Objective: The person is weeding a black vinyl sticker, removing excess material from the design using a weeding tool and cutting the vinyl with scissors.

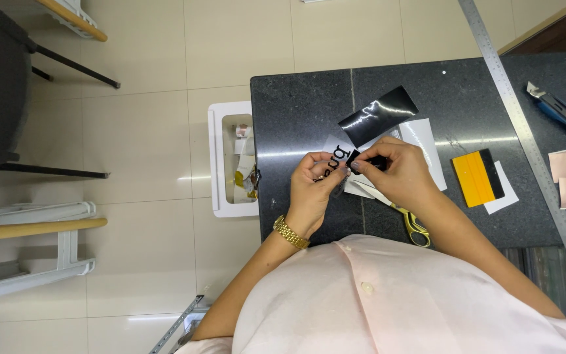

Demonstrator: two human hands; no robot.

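Pale pink button-up shirt (pixel 388 301), one small round button approx mid-chest, smooth fabric w/ soft folds. Forearms bare, sleeves not past elbows. Gold link wristwatch band (pixel 291 232) on wrist of left hand (pixel 314 190). Right hand (pixel 397 174): no rings or bands visible.
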